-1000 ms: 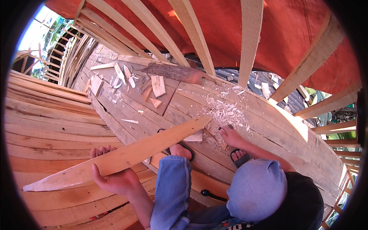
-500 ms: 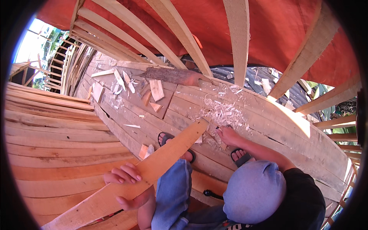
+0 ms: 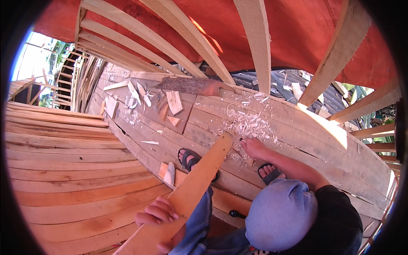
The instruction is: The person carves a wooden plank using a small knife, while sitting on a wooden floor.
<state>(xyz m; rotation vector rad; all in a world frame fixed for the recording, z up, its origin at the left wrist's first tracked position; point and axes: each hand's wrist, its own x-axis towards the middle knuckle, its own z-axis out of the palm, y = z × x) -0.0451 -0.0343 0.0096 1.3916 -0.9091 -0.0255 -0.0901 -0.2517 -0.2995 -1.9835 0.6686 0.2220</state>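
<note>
On the left, our left hand (image 3: 158, 211) is clamped across the long board (image 3: 199, 170), 4 fingers over one edge and the thumb by the other. The board slants over the near-left edge of the plank floor (image 3: 204, 111), its tip pointing toward the far edge. We judge it stiff, fairly light and not slippery; gripping across its broad middle should balance best, as the narrow tip might chip. We make out no container: shavings (image 3: 250, 123) lie loose, nearer the floor's far edge. Our right hand (image 3: 254, 148) is curled just beside the tip; we cannot tell what it holds.
</note>
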